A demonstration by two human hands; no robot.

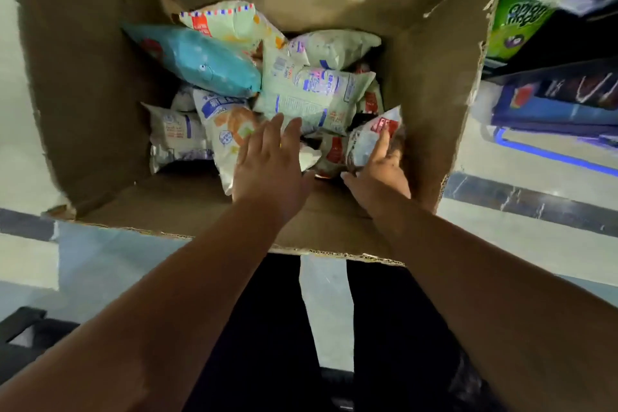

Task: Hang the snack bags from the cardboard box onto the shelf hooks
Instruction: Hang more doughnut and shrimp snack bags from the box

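so nearest the camera there's dark trousers (pixel 384 328) over a pale tiled floor (pixel 321 304), and both bare forearms run up from the bottom corners into the box (pixel 90 84). it's a big open cardboard one standing on the floor, flaps splayed out, near flap torn along its edge.

left hand (pixel 271 167) is just past the near wall, about the middle of the box, palm down, fingers straight and only a little apart, not closed on anything. the fingertips lie on a pale green bag (pixel 314 94) and the palm covers the lower end of a white bag with orange print (pixel 227 130).

right hand (pixel 378 174) is in the near right corner of the box, fingers spread and curled against a clear-ish bag with a red label (pixel 374 137) that leans on the right wall. it's touching it for sure, but i can't tell if it really has a grip. a red-print bag (pixel 334 150) sits between the two hands.

further in, a silvery white bag (pixel 174 134) lies by the left wall, a teal bag (pixel 200 60) lies slantwise across the left half, another pale green one (pixel 334 47) sits toward the far right, and a bag with a red-and-blue striped edge (pixel 227 20) leans on the far wall. all the snacks are loose in a jumble at the bottom.

off past the box's right flap there's a shelf (pixel 551 104) with blurry stock, a green pack (pixel 521 17) up top, blue stuff lower down. no hooks visible that i can make out.
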